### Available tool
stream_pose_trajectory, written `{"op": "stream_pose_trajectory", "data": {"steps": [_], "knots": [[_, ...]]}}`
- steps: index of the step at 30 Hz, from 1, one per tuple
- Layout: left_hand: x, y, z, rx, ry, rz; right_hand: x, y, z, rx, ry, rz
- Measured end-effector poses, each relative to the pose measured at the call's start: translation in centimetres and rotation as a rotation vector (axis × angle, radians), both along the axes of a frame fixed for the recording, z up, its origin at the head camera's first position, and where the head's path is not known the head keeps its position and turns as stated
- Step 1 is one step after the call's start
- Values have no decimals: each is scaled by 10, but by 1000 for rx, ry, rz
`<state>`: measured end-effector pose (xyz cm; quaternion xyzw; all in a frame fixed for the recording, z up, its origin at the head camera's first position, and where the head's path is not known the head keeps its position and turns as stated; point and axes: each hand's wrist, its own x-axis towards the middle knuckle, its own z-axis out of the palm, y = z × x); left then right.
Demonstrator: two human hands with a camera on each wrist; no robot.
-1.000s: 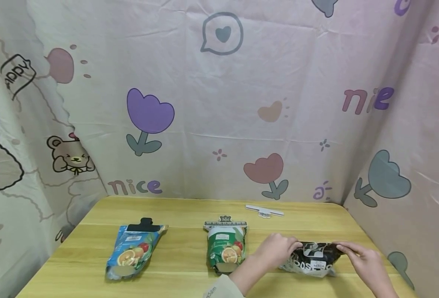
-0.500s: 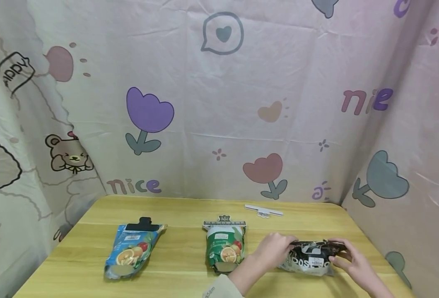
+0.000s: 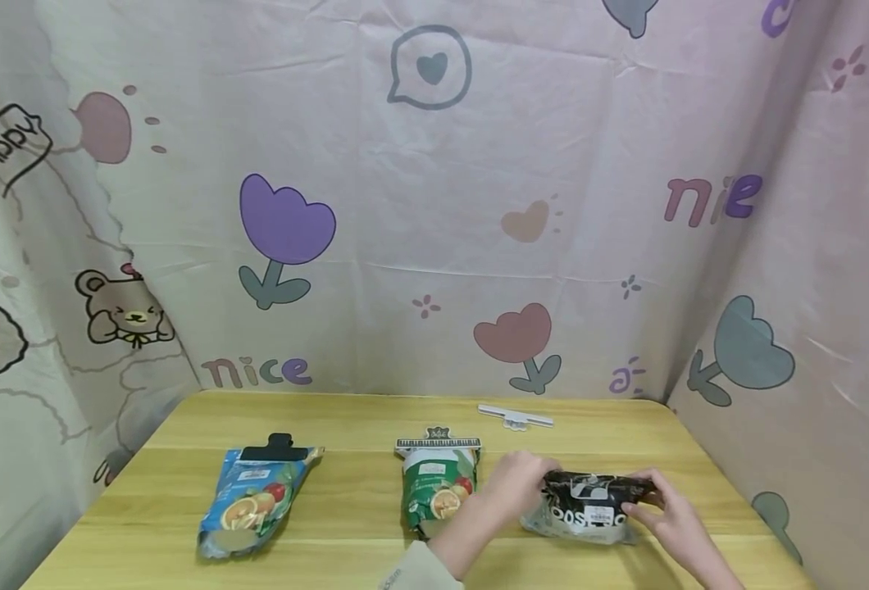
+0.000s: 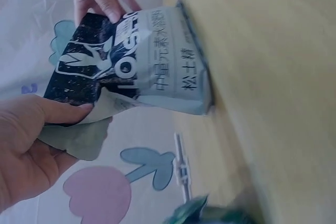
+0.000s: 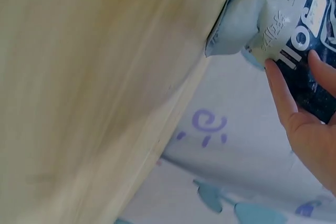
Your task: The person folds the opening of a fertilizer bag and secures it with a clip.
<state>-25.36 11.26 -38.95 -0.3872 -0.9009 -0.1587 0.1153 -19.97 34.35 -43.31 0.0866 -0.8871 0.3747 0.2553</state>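
A black and silver-grey bag (image 3: 588, 510) with white lettering stands on the table's right half, its black top part uppermost. My left hand (image 3: 517, 485) pinches its top left corner. In the left wrist view that hand's thumb lies on the black face, and a plain grey flap shows beneath it. My right hand (image 3: 666, 524) holds the top right corner. Seen from the right wrist, its thumb (image 5: 321, 72) lies on the printed black face and a finger (image 5: 281, 90) reaches along the side edge.
A green pouch (image 3: 431, 492), topped by a piano-key clip (image 3: 438, 443), lies left of my left hand. Further left is a blue pouch (image 3: 246, 508) with a black clip (image 3: 275, 451). One white bar clip (image 3: 516, 417) lies at the back of the wooden table (image 3: 361, 557). Patterned curtains surround it.
My right hand has shifted from pinching the top corner to a grip with its thumb lower on the front. Bag and both hands have moved slightly left, and the head view has turned a little.
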Motion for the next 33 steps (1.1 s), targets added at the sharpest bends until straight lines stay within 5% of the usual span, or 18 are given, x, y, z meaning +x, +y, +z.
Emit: {"op": "stream_pose_trajectory", "data": {"steps": [8, 18, 25, 33], "knots": [[-4, -25, 8, -4, 69, 9, 0, -32, 5, -55, -45, -50], [-14, -37, 8, 58, 12, -7, -3, -48, 8, -148, -156, -97], [-22, -46, 8, 82, -18, 2, -10, -56, 10, -128, -158, -145], [-21, -56, 12, 57, -22, 24, -9, -55, 16, -69, -154, -2]]}}
